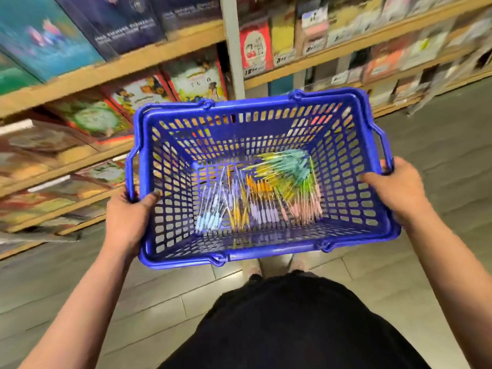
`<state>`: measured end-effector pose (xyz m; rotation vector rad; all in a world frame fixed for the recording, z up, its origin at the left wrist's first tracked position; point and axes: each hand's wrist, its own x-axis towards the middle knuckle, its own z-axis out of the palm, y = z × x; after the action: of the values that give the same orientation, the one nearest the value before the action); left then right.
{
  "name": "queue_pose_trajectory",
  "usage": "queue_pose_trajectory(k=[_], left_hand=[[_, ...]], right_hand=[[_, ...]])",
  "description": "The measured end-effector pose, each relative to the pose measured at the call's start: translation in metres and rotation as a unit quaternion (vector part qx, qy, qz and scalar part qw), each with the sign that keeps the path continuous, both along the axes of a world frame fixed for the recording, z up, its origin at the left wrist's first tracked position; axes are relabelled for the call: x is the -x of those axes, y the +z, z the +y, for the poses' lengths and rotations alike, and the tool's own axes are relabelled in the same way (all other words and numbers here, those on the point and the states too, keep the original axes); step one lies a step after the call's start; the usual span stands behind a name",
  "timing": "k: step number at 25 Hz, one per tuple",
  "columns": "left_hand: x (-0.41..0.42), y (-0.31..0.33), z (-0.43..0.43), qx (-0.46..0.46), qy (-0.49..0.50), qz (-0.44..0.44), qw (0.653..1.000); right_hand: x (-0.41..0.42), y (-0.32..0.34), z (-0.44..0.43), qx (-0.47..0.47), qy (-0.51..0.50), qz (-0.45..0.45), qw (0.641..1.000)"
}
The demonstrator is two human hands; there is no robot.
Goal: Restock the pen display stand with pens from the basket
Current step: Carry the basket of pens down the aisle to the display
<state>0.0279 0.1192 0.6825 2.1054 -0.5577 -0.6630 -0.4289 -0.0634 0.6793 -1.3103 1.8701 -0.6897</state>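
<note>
A blue plastic basket [354, 182] with slotted walls is held level in front of me, above the floor. My left hand [127, 217] grips its left rim and handle. My right hand [399, 190] grips its right rim and handle. On the basket's bottom lie several pens [261, 193] in light blue, yellow, lilac, pink, green and teal, loosely bunched by colour. No pen display stand is in view. The picture is motion-blurred.
Wooden shelves [149, 57] with books and boxed goods run across the left and the back, close behind the basket. A white upright post [234, 49] divides them. Grey floor tiles [133, 302] lie below, and my dark clothing fills the bottom middle.
</note>
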Motion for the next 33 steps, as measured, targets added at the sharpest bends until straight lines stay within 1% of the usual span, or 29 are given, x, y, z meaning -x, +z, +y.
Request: queue_pose_trajectory(k=[3, 5, 8, 10, 12, 14, 16, 18, 22, 25, 27, 30, 33], left_hand=[[0.015, 0.012, -0.034, -0.009, -0.057, -0.020, 0.998], [0.034, 0.017, -0.068, -0.018, -0.100, -0.008, 0.995], [0.079, 0.020, -0.124, -0.017, -0.185, -0.015, 0.982], [0.114, 0.022, -0.158, -0.005, -0.232, -0.015, 0.972], [0.164, 0.022, -0.197, 0.001, -0.276, -0.007, 0.961], [0.219, 0.020, -0.234, 0.007, -0.318, -0.002, 0.948], [0.279, 0.019, -0.271, 0.020, -0.372, -0.004, 0.928], [0.330, 0.018, -0.302, 0.029, -0.418, -0.017, 0.908], [0.435, 0.017, -0.360, 0.029, -0.481, 0.000, 0.876], [0.501, 0.020, -0.396, 0.043, -0.519, 0.020, 0.853], [0.538, 0.020, -0.421, 0.050, -0.532, 0.031, 0.845], [0.593, 0.016, -0.471, 0.057, -0.549, 0.009, 0.834], [0.647, 0.010, -0.532, 0.047, -0.564, 0.020, 0.824]], right_hand=[[0.025, 0.012, 0.007, 0.001, -0.045, 0.004, 0.999], [0.053, 0.015, 0.017, 0.003, -0.092, 0.012, 0.996], [0.106, 0.017, 0.032, 0.006, -0.167, 0.029, 0.986], [0.140, 0.017, 0.043, 0.001, -0.209, 0.020, 0.978], [0.183, 0.020, 0.055, 0.003, -0.274, 0.003, 0.962], [0.223, 0.022, 0.071, 0.002, -0.332, 0.007, 0.943], [0.263, 0.024, 0.086, 0.004, -0.386, 0.001, 0.922], [0.294, 0.026, 0.096, 0.003, -0.426, -0.010, 0.905], [0.359, 0.029, 0.109, 0.018, -0.497, -0.018, 0.867], [0.397, 0.030, 0.103, 0.027, -0.534, -0.018, 0.845], [0.421, 0.027, 0.091, 0.021, -0.557, -0.017, 0.830], [0.461, 0.019, 0.056, -0.002, -0.580, -0.036, 0.814], [0.504, 0.010, 0.004, -0.015, -0.594, -0.026, 0.804]])
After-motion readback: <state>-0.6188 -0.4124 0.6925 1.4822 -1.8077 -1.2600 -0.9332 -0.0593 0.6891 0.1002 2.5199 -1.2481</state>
